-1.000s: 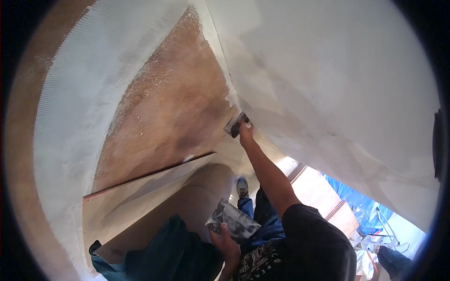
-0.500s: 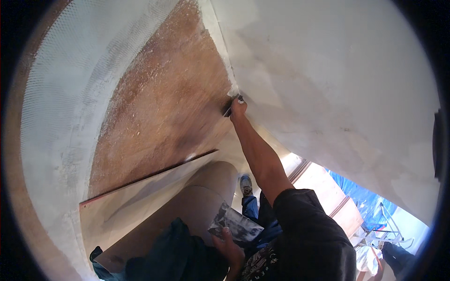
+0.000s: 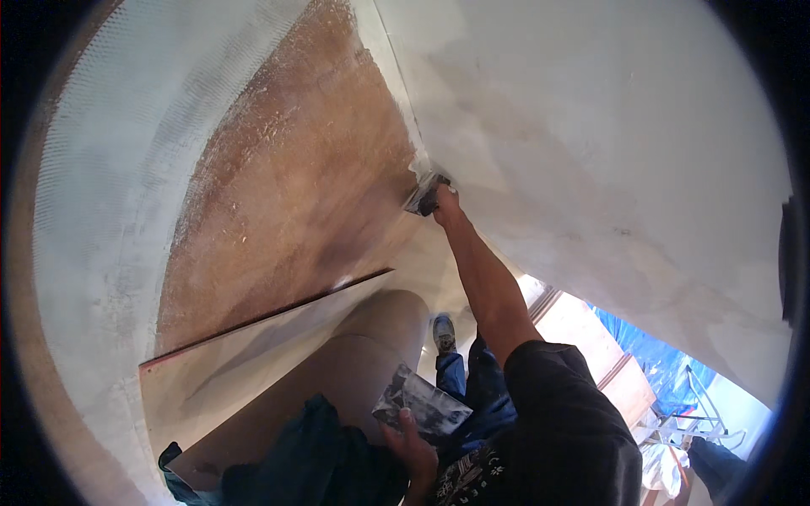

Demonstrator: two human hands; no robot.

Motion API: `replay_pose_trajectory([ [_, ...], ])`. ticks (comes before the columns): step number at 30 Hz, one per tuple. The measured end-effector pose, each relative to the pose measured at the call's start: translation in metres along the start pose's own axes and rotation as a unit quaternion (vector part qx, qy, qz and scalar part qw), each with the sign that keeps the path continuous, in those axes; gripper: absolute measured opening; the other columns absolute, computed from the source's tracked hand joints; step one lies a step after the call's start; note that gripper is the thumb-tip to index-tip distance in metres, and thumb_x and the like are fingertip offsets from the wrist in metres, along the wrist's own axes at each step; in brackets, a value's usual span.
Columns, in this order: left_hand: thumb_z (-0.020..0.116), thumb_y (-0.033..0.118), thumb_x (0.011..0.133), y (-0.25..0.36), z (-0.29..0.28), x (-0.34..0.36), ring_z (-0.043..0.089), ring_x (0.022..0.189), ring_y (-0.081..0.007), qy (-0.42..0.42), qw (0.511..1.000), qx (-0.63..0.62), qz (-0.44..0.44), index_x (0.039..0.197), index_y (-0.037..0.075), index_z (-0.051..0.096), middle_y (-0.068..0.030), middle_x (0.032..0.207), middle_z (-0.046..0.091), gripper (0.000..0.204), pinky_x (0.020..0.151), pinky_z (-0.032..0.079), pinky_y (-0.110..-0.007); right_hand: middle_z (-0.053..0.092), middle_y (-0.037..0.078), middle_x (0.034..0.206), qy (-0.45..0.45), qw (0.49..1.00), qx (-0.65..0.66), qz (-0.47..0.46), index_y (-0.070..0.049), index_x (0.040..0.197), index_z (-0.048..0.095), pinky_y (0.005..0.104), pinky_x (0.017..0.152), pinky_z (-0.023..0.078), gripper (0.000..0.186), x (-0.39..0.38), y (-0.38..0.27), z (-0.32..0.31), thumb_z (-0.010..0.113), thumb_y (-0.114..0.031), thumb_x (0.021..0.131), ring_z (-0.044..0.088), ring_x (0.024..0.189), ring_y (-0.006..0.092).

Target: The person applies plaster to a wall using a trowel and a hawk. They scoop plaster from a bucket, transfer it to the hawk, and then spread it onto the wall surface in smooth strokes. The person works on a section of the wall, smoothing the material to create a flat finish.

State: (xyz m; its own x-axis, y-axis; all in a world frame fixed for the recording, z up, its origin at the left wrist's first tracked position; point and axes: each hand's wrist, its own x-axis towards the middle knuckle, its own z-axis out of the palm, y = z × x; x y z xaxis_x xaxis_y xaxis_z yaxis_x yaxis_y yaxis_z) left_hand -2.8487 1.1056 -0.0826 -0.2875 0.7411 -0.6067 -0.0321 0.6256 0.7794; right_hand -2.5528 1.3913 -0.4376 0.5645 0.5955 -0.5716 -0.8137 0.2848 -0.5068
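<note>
Out at full stretch, my right hand (image 3: 447, 202) is closed round a putty knife (image 3: 418, 201). Its wide blade lies at the corner where the brown wood panel (image 3: 287, 177) meets the smooth pale wall (image 3: 624, 160). A strip of white filler (image 3: 413, 126) runs up that corner above the blade. Low down, in front of my body, my left hand (image 3: 411, 445) grips a flat rectangular plate (image 3: 422, 403) smeared with white and dark filler. The thumb rests on its face, and the other fingers are hidden beneath.
A large brown cylinder (image 3: 337, 371) lies slantwise below the wood panel, with dark green cloth (image 3: 312, 464) over its near end. White textured coating (image 3: 110, 194) curves along the panel's left. Wooden boards (image 3: 591, 337), blue sheeting (image 3: 641, 354) and a metal stepladder (image 3: 700, 409) stand at lower right.
My right hand has shifted slightly right and downward, and the putty knife has turned so more of its blade face shows. My left hand and the plate have barely moved.
</note>
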Motion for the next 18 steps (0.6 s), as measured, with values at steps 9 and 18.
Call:
replay_pose_trajectory([
  [9, 0.053, 0.014, 0.1, 0.013, 0.013, -0.007, 0.048, 0.126, -0.0252, -0.021, 0.999, 0.028, 0.033, 0.146, -0.005, 0.031, -0.02, 0.141, 0.045, 0.055, 0.108, 0.037, -0.037, 0.064, 0.009, 0.109, 0.009, 0.999, -0.033, 0.016, -0.004, 0.122, 0.057, 0.0398, 0.086, 0.054, 0.029, -0.008, -0.026, 0.02, 0.06, -0.008, 0.094, 0.064, 0.099, 0.0242],
  [18, 0.053, 0.015, 0.1, -0.003, 0.003, 0.0, 0.05, 0.124, -0.0267, 0.013, 0.999, 0.043, 0.021, 0.145, -0.006, 0.033, -0.0199, 0.138, 0.048, 0.054, 0.108, 0.037, -0.037, 0.064, 0.009, 0.104, 0.151, 0.985, -0.056, -0.06, 0.0, 0.115, 0.058, 0.0357, 0.084, 0.053, 0.025, -0.011, 0.007, 0.007, 0.061, -0.007, 0.091, 0.064, 0.094, 0.0226],
])
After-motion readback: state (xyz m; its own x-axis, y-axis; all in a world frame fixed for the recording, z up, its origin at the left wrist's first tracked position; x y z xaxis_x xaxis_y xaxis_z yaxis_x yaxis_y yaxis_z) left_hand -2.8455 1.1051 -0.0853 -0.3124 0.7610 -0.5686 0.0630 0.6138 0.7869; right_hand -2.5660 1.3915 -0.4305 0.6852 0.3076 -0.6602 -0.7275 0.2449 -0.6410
